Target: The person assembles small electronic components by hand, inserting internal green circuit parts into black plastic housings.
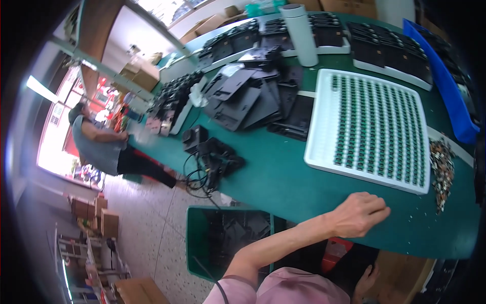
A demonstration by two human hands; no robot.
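My left hand (358, 215) is closed over the front edge of the green table, fingers curled inward; whatever they may hold is hidden. Low in the view, my right hand (368, 281) is partly covered by a dark shape (360, 261) beside my lap, and its fingers do not show well. Beyond the left hand lies a white tray (313, 147) filled with rows of small green-and-black parts (379, 126). A heap of tiny metal pieces (442, 172) is spread along the tray's right side.
Flat black plastic panels (248, 99) are piled left of the tray. A white bottle (299, 35) stands behind them. Black devices with cables (212, 154) sit at the table's left edge, above a green bin (195, 243). A blue crate (445, 83) is far right. Another person (96, 139) stands left.
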